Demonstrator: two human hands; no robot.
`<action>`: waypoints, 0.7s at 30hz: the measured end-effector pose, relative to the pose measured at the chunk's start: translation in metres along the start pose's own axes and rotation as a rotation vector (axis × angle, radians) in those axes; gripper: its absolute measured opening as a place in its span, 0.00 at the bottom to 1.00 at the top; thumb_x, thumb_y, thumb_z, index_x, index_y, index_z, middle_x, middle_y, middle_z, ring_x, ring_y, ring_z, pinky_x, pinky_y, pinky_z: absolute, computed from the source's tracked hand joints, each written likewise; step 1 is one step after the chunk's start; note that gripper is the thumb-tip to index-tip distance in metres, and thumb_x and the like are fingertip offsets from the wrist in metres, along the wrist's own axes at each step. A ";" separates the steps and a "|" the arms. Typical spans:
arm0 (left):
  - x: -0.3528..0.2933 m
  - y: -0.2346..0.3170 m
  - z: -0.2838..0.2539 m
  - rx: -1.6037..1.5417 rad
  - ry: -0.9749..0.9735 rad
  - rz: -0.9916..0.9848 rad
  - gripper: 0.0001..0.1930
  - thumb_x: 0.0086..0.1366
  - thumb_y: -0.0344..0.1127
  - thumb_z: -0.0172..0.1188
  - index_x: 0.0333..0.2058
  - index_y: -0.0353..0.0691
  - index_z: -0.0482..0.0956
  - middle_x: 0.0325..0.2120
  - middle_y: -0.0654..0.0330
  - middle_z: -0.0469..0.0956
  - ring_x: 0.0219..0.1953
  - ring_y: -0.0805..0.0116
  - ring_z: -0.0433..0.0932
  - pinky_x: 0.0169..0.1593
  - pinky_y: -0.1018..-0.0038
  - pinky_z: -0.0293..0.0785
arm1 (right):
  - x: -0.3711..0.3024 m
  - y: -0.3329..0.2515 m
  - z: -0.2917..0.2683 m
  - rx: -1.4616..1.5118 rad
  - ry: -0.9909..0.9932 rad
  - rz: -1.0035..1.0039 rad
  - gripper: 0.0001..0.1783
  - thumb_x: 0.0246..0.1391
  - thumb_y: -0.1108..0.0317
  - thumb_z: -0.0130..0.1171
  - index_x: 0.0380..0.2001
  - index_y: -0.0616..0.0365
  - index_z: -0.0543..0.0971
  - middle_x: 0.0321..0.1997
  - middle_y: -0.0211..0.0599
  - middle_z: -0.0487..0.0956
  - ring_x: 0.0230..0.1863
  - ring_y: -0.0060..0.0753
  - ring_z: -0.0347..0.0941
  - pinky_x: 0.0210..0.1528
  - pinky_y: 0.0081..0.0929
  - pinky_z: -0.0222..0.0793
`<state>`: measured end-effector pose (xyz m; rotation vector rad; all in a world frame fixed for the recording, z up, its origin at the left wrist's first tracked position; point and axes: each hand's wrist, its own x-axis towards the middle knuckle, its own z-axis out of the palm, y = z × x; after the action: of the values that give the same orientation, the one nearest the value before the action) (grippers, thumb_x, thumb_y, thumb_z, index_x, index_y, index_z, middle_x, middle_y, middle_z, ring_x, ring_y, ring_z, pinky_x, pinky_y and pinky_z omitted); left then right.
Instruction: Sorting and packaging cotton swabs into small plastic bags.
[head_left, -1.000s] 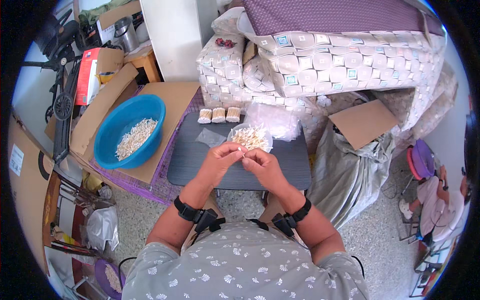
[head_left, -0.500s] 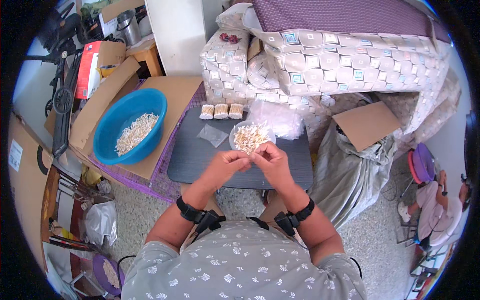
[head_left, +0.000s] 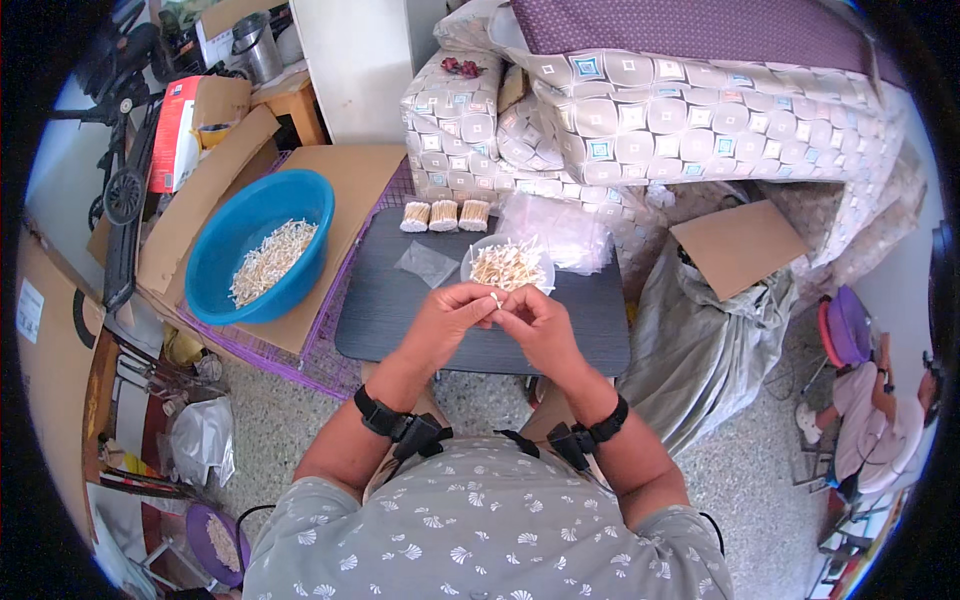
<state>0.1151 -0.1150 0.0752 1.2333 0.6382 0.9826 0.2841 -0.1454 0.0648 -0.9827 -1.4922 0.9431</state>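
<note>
Just in front of a bowl [head_left: 549, 272] heaped with loose cotton swabs [head_left: 508, 262], both my hands meet, fingertips pinched together. My left hand [head_left: 447, 322] is closed, and the white tip of a cotton swab [head_left: 496, 299] pokes out at its thumb and forefinger. Fingers closed too, my right hand [head_left: 538, 326] pinches at the same spot; how many swabs lie between the hands is hidden. Behind, three packed bundles of swabs [head_left: 444, 216] stand in a row. A small clear bag [head_left: 428, 264] lies left of the bowl, and a pile of clear plastic bags [head_left: 565, 236] behind it.
Everything here rests on a dark table [head_left: 385, 320]. Left of it, a large blue basin [head_left: 205, 285] of loose swabs sits on cardboard [head_left: 365, 165] over a purple wire frame. A grey sack [head_left: 690, 350] topped with cardboard stands right; another person [head_left: 880, 430] sits far right.
My left hand has moved in closer to the right one, and both have drawn slightly back from the bowl. A white swab tip now shows between them.
</note>
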 end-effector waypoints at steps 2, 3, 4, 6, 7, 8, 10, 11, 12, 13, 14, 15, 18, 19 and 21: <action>0.000 -0.006 -0.002 -0.013 -0.002 0.005 0.10 0.65 0.32 0.56 0.41 0.35 0.78 0.34 0.62 0.79 0.34 0.77 0.74 0.39 0.79 0.72 | 0.000 -0.002 0.002 0.047 0.009 -0.027 0.08 0.54 0.71 0.61 0.27 0.60 0.71 0.25 0.25 0.74 0.26 0.12 0.66 0.28 0.15 0.64; 0.000 -0.007 -0.003 -0.026 -0.003 0.011 0.10 0.65 0.32 0.56 0.41 0.34 0.78 0.35 0.62 0.79 0.34 0.77 0.74 0.39 0.79 0.71 | 0.000 -0.003 0.003 0.048 0.009 -0.026 0.08 0.54 0.71 0.61 0.27 0.60 0.71 0.25 0.25 0.74 0.26 0.12 0.66 0.28 0.15 0.64; 0.000 -0.008 -0.004 -0.026 -0.002 0.010 0.10 0.65 0.32 0.56 0.41 0.34 0.78 0.35 0.62 0.79 0.34 0.77 0.74 0.39 0.79 0.71 | -0.001 -0.004 0.003 0.044 0.000 -0.013 0.07 0.55 0.71 0.60 0.28 0.60 0.72 0.25 0.24 0.74 0.26 0.12 0.66 0.28 0.15 0.63; -0.001 -0.006 -0.004 -0.011 0.013 0.001 0.09 0.65 0.31 0.55 0.41 0.34 0.79 0.32 0.63 0.78 0.33 0.77 0.74 0.39 0.79 0.71 | -0.002 -0.003 0.001 0.040 -0.010 -0.002 0.07 0.56 0.71 0.59 0.29 0.60 0.73 0.25 0.24 0.74 0.27 0.12 0.66 0.28 0.15 0.63; 0.000 -0.006 -0.006 -0.011 0.014 0.001 0.09 0.65 0.31 0.55 0.41 0.34 0.79 0.32 0.63 0.78 0.33 0.77 0.74 0.39 0.79 0.71 | -0.003 -0.001 0.000 0.074 -0.021 0.044 0.06 0.56 0.71 0.59 0.30 0.60 0.74 0.25 0.23 0.74 0.28 0.12 0.66 0.29 0.15 0.63; 0.001 -0.006 -0.009 -0.028 0.015 0.011 0.09 0.65 0.31 0.55 0.41 0.34 0.79 0.31 0.63 0.77 0.32 0.77 0.73 0.38 0.79 0.71 | -0.004 0.000 -0.001 0.108 -0.031 0.091 0.05 0.57 0.70 0.58 0.32 0.61 0.75 0.26 0.22 0.73 0.29 0.12 0.66 0.30 0.15 0.63; 0.002 -0.006 -0.012 -0.045 0.019 0.021 0.09 0.65 0.31 0.55 0.40 0.34 0.79 0.29 0.64 0.77 0.32 0.77 0.73 0.38 0.79 0.70 | -0.006 -0.001 -0.003 0.120 -0.045 0.115 0.05 0.57 0.70 0.58 0.32 0.61 0.75 0.26 0.21 0.73 0.29 0.12 0.65 0.31 0.15 0.63; 0.002 -0.005 -0.012 -0.066 0.023 0.021 0.09 0.63 0.30 0.57 0.40 0.34 0.79 0.29 0.64 0.77 0.31 0.77 0.73 0.38 0.80 0.71 | -0.006 -0.001 -0.003 0.133 -0.056 0.138 0.05 0.57 0.70 0.57 0.33 0.61 0.76 0.27 0.21 0.73 0.29 0.12 0.65 0.32 0.15 0.63; 0.001 -0.004 -0.012 -0.086 0.027 0.022 0.09 0.62 0.30 0.58 0.40 0.34 0.80 0.30 0.65 0.78 0.31 0.78 0.72 0.37 0.81 0.71 | -0.006 -0.001 -0.003 0.134 -0.057 0.139 0.05 0.57 0.70 0.57 0.33 0.61 0.76 0.27 0.21 0.73 0.29 0.12 0.65 0.32 0.15 0.63; 0.001 -0.004 -0.012 -0.086 0.028 0.022 0.09 0.62 0.30 0.58 0.40 0.34 0.80 0.30 0.65 0.78 0.31 0.78 0.72 0.37 0.81 0.71 | -0.006 0.000 -0.003 0.155 -0.062 0.128 0.05 0.57 0.70 0.58 0.33 0.60 0.76 0.27 0.21 0.73 0.29 0.12 0.65 0.31 0.15 0.63; 0.001 -0.004 -0.011 -0.078 0.027 0.023 0.09 0.62 0.30 0.58 0.40 0.34 0.80 0.30 0.65 0.78 0.31 0.78 0.72 0.37 0.81 0.71 | -0.006 0.000 -0.004 0.175 -0.064 0.117 0.05 0.56 0.71 0.58 0.33 0.60 0.75 0.27 0.21 0.73 0.29 0.13 0.65 0.31 0.15 0.63; 0.001 -0.004 -0.010 -0.070 0.026 0.024 0.09 0.62 0.30 0.59 0.40 0.34 0.80 0.30 0.65 0.78 0.31 0.78 0.72 0.37 0.81 0.71 | -0.006 0.003 -0.004 0.175 -0.063 0.117 0.05 0.56 0.71 0.58 0.33 0.60 0.75 0.27 0.21 0.73 0.29 0.13 0.65 0.31 0.15 0.63; 0.000 -0.003 -0.008 -0.080 0.011 0.020 0.09 0.62 0.30 0.59 0.40 0.34 0.80 0.31 0.64 0.78 0.31 0.78 0.72 0.38 0.81 0.72 | -0.005 0.010 -0.004 0.143 -0.039 0.051 0.05 0.55 0.72 0.59 0.34 0.60 0.75 0.28 0.22 0.74 0.29 0.13 0.65 0.31 0.14 0.63; 0.000 -0.004 -0.008 -0.080 0.011 0.020 0.09 0.62 0.30 0.59 0.40 0.34 0.80 0.31 0.64 0.78 0.31 0.78 0.72 0.38 0.81 0.72 | -0.005 0.010 -0.004 0.137 -0.037 0.042 0.06 0.55 0.72 0.60 0.35 0.60 0.75 0.28 0.22 0.74 0.29 0.13 0.66 0.31 0.14 0.63; 0.000 -0.004 -0.008 -0.075 0.004 0.035 0.09 0.62 0.30 0.58 0.40 0.34 0.80 0.32 0.63 0.78 0.32 0.78 0.73 0.38 0.81 0.72 | -0.005 0.007 -0.002 0.132 -0.038 0.033 0.06 0.54 0.73 0.60 0.35 0.60 0.74 0.29 0.22 0.75 0.29 0.13 0.66 0.31 0.14 0.63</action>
<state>0.1092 -0.1116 0.0692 1.1807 0.5793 1.0294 0.2876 -0.1472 0.0572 -0.9004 -1.4300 1.0754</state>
